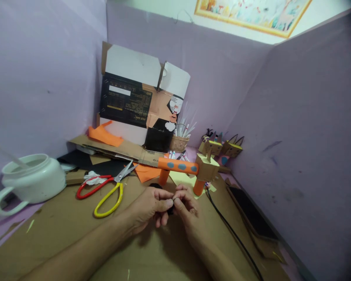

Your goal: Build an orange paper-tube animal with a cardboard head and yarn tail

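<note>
My left hand (153, 206) and my right hand (188, 207) meet over the cardboard, fingertips pinched together on a small black piece (171, 210). The fingers hide most of it, so its exact kind does not show. Another black bit (156, 185) peeks out behind my left hand. Just beyond my hands stands a craft animal (179, 166) with an orange tube body, blue spots, orange tube legs and a cardboard box head. To the left of my left hand lie scissors (118, 178) with one red and one yellow handle, blades apart.
A white mug (33, 177) stands at left. Behind are a flattened box (127, 97), orange paper (105, 134) and a cup of white sticks (179, 143). Cardboard figures (232, 150) sit at back right. A black cable (231, 230) and dark panel (253, 212) lie at right.
</note>
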Demonstrator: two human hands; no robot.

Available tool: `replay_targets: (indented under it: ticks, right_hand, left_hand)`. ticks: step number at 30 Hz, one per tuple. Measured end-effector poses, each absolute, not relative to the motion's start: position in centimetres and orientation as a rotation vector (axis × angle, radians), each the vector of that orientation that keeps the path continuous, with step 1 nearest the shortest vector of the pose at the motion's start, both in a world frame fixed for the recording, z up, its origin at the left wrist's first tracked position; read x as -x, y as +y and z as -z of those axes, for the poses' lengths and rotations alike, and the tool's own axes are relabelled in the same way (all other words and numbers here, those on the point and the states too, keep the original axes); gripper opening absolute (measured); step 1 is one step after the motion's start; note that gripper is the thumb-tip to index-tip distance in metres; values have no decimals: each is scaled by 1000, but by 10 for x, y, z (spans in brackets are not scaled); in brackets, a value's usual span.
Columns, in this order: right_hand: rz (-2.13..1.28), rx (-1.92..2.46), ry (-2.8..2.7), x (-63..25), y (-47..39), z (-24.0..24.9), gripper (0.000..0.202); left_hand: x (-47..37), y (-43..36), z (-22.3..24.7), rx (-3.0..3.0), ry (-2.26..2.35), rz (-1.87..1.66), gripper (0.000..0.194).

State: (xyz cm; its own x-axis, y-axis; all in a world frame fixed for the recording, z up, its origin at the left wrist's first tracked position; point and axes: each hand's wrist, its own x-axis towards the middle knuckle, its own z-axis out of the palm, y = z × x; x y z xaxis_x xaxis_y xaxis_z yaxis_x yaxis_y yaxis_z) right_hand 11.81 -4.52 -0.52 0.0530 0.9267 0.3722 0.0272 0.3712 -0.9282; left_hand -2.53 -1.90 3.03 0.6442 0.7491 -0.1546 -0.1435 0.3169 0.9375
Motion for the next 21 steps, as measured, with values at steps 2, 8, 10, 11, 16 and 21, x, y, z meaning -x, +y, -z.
replay_targets:
  ticks: [2,8,10,11,16,21]
  right_hand:
    - [-863,968,-1332,-117,-45,4,13]
    - [-858,974,-1301,-114,-45,2,10]
    - [-896,969,-1276,-114,-45,3,8]
    - [-916,965,-1263,-114,-45,3,9]
    - [-961,967,-1278,-115,-45,3,19]
    - [-888,978,-1318,-115,-47,0,20]
  left_hand:
    - [25,-18,-28,-1114,707,-657,29]
    - [22,-20,-28,-1102,859,-766,23]
    - [22,-21,-30,-1080,853,-807,22]
    - [22,-21,-30,-1066,843,-825,22]
    - [22,-21,-32,-1036,836,-841,22]
    - [21,-21,-32,-1038,870,-829,20]
